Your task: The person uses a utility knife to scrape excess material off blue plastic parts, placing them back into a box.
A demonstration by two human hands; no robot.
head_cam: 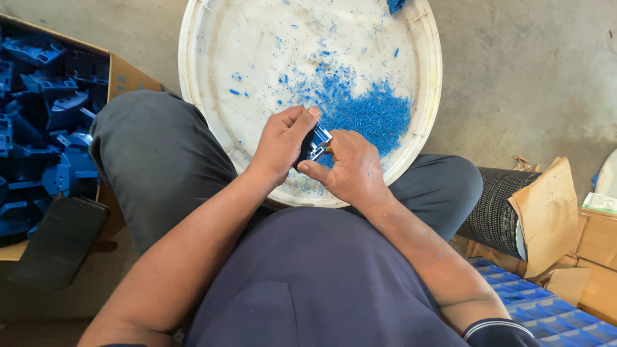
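Observation:
My left hand (281, 141) grips a small dark blue plastic part (315, 142) over the near rim of a wide white basin (193, 77). My right hand (350, 168) presses against the same part from the right, fingers curled as if around a small tool whose tip barely shows; I cannot make out the tool itself. A heap of blue plastic shavings (369, 109) lies in the basin just beyond both hands. My knees in dark trousers flank the basin.
A cardboard box (125, 74) full of blue plastic parts (45, 115) stands at left, a dark phone (61, 241) lying on its near edge. At right sit a black ribbed roll (495, 205), brown paper, cartons and blue trays (540, 308). The floor is bare concrete.

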